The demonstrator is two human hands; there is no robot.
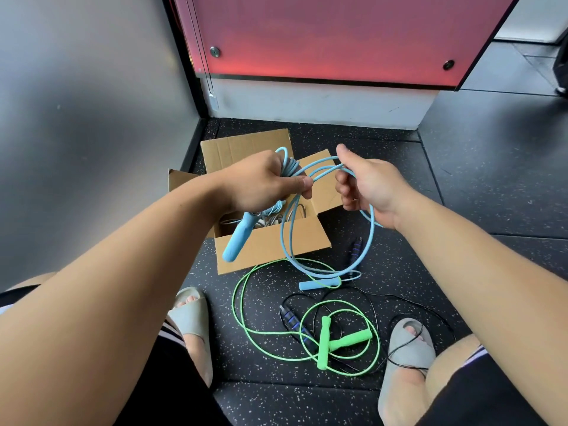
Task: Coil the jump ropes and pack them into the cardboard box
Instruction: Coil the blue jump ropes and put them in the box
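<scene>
Left hand (pixel 264 182) grips the blue jump rope (pixel 289 241) coils; right hand (pixel 368 186) pinches a loop.

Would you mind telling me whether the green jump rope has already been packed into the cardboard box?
No, the green jump rope lies uncoiled on the floor in front of the cardboard box, between the person's feet.

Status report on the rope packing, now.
Left hand clamped on light blue jump rope coils; right hand feeding a loop. Open cardboard box beneath. Green rope, black rope uncoiled on floor.
</scene>
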